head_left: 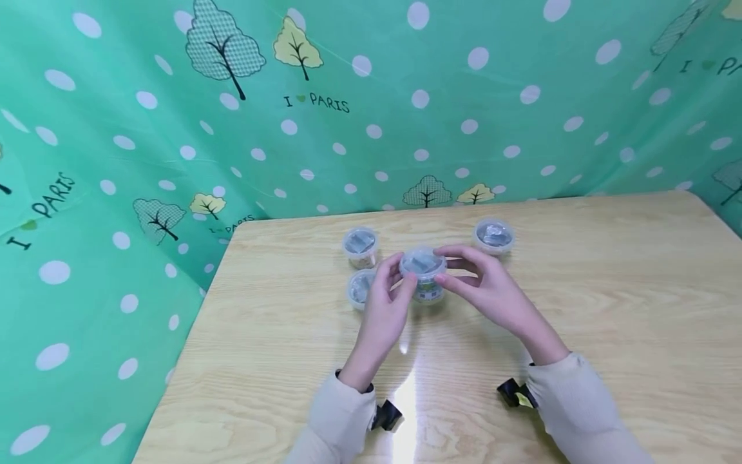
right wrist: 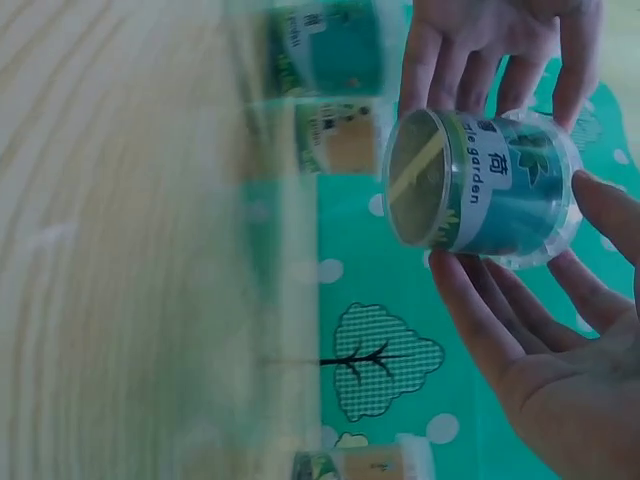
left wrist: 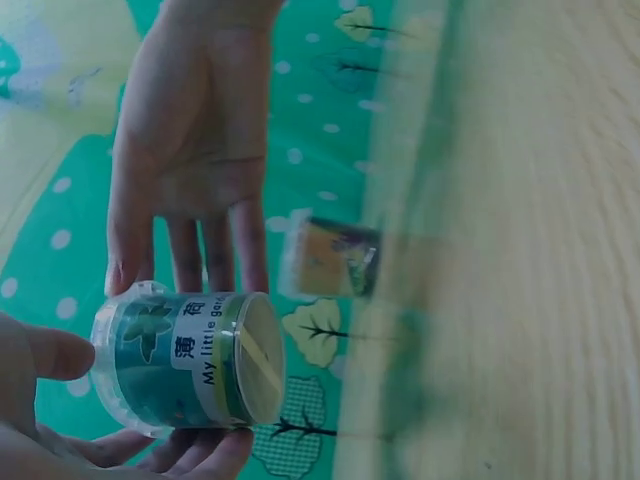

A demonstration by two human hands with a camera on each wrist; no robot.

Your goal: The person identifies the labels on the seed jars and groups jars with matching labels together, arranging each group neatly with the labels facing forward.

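Observation:
Both hands hold a clear lidded plastic cup (head_left: 425, 267) above the table, its lid up and its underside showing in the wrist views. Its green label (left wrist: 207, 350) reads "My little garden" and has a leaf picture. My left hand (head_left: 390, 303) grips the cup's left side, thumb near the lid rim. On the opposite side, the right hand (head_left: 493, 290) holds it between thumb and fingers. A dark packet shows through the lid. Beside the left hand stands a similar cup (head_left: 359, 290), partly hidden by that hand.
Another lidded cup (head_left: 360, 245) stands behind at the left, and one more cup (head_left: 493, 235) stands at the back right, beyond the right hand. The wooden table (head_left: 261, 361) ends at a green dotted cloth (head_left: 377, 109) hanging behind and at the left.

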